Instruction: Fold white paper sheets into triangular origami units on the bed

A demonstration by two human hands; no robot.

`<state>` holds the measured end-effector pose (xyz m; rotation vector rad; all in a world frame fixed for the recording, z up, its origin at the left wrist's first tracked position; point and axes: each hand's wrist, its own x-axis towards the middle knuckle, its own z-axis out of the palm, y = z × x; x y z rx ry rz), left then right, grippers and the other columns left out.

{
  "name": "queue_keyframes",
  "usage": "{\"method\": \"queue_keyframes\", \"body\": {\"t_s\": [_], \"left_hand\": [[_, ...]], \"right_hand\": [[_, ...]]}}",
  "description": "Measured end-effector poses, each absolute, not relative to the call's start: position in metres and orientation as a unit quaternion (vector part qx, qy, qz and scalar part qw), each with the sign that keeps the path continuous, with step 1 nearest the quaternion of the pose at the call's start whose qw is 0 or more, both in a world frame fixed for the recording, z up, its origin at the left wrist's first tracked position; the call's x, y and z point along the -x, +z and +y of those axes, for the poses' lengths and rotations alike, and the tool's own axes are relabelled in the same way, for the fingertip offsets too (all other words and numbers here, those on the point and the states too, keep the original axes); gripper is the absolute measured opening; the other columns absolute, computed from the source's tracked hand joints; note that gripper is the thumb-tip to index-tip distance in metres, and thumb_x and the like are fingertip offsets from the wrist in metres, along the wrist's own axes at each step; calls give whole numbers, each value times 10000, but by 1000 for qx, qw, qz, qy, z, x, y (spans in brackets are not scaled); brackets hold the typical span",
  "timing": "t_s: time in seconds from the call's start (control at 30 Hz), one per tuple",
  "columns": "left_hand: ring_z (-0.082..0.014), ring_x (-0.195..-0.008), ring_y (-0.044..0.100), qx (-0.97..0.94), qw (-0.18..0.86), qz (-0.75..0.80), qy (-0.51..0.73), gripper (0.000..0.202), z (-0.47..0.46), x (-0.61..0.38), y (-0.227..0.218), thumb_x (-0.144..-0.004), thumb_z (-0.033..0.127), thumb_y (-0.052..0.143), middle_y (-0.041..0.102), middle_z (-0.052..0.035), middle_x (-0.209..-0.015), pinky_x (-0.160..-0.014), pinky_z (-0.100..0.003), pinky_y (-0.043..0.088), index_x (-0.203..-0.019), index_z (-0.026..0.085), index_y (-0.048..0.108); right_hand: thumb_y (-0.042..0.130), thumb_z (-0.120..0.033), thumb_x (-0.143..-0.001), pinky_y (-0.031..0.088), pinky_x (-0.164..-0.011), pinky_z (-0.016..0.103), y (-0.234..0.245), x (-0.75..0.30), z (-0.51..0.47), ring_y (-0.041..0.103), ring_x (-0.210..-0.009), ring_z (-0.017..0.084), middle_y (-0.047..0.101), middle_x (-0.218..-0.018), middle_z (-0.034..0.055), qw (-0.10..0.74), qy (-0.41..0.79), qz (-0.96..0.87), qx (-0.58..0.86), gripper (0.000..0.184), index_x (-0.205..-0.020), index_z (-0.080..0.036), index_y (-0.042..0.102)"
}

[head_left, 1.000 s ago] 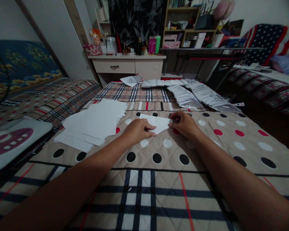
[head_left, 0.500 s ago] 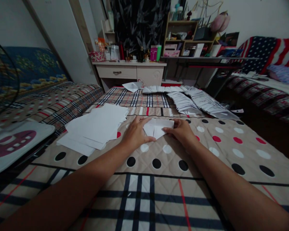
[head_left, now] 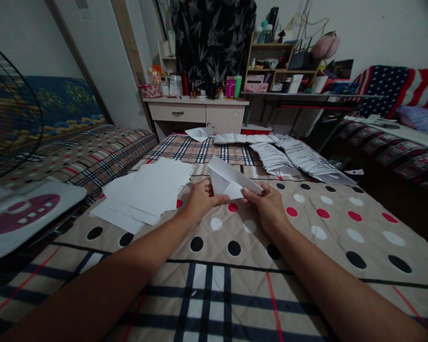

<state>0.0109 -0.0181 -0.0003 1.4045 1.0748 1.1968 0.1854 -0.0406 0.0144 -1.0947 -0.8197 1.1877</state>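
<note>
A folded sheet of white paper (head_left: 226, 176) stands tilted above the dotted bedspread (head_left: 249, 256), held between both hands. My left hand (head_left: 201, 197) pinches its lower left edge, thumb in front and fingers behind. At the right end, my right hand (head_left: 267, 202) grips the paper's corner between thumb and fingers. One flap slopes from the upper left down to the right hand. Left of my left hand lies a loose pile of white sheets (head_left: 150, 187). Beyond my right hand, several rows of folded papers (head_left: 303, 159) lie closely overlapped.
A single folded paper (head_left: 199, 134) lies near the bed's far edge. At the left are a white case with a purple mark (head_left: 24, 213) and a fan (head_left: 12, 109). A dresser (head_left: 192, 111) and a desk (head_left: 306, 95) stand beyond the bed.
The paper, lying low and flatter before, is now raised and tilted, with a tall flap opened at its left. Both hands still hold it. The camera view has shifted slightly.
</note>
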Motion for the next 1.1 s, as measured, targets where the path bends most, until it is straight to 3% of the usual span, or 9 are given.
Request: {"method": "queue_keyframes", "body": {"t_s": [0.1, 0.17, 0.27, 0.43, 0.6, 0.77, 0.93, 1.1], "left_hand": [[-101, -475, 556, -564, 513, 444, 471, 397, -19, -11, 1, -631, 425, 802, 640, -20, -605, -458, -212, 441, -793, 104, 632], [-67, -388, 447, -561, 501, 450, 482, 395, -18, -9, 1, -660, 476, 770, 543, 32, -475, -391, -187, 331, -711, 117, 615], [-34, -374, 338, -553, 487, 444, 510, 427, -15, -7, 0, -644, 508, 772, 472, 61, -451, -381, -184, 234, -649, 115, 605], [-55, -454, 402, -580, 479, 444, 487, 405, -15, -5, 3, -633, 466, 786, 572, 24, -562, -435, -194, 280, -769, 93, 707], [-126, -581, 557, -638, 470, 435, 427, 359, -15, -4, 1, -641, 430, 768, 669, -36, -676, -527, -221, 391, -763, 94, 730], [-126, -574, 559, -674, 457, 425, 396, 343, -13, -5, -3, -665, 432, 746, 651, -26, -653, -512, -217, 387, -744, 100, 713], [-59, -425, 439, -632, 464, 456, 422, 342, -18, -8, 3, -692, 441, 744, 547, 33, -498, -415, -177, 288, -646, 125, 621], [-59, -371, 470, -599, 510, 473, 396, 230, -22, -11, 10, -799, 308, 639, 558, 20, -455, -397, -159, 329, -664, 125, 601]], "right_hand": [[876, -253, -487, 474, -463, 167, 14, -183, -43, 572, -485, 73, 653, -626, -34, 609, 516, -360, 483, 423, -782, -162, 587], [872, -268, -502, 453, -446, 175, 15, -182, -44, 557, -466, 78, 628, -580, -38, 583, 511, -386, 500, 396, -746, -162, 578], [873, -267, -503, 458, -463, 200, 18, -182, -45, 579, -497, 101, 659, -632, -17, 529, 510, -432, 522, 382, -758, -159, 611], [822, -311, -597, 527, -568, 271, 27, -190, -43, 653, -626, 165, 735, -838, 62, 465, 602, -432, 485, 371, -909, -152, 700], [822, -389, -611, 491, -526, 255, 26, -196, -38, 644, -591, 169, 736, -773, 82, 434, 625, -446, 471, 356, -836, -134, 716], [857, -404, -541, 408, -429, 224, 17, -188, -39, 590, -484, 143, 719, -661, 55, 459, 535, -463, 538, 420, -826, -122, 730], [855, -373, -521, 422, -434, 223, 14, -182, -44, 583, -481, 138, 711, -639, 43, 532, 511, -425, 524, 366, -756, -129, 716], [844, -367, -537, 427, -443, 233, 13, -182, -45, 595, -504, 153, 717, -658, 64, 557, 492, -414, 525, 351, -752, -120, 716]]}}
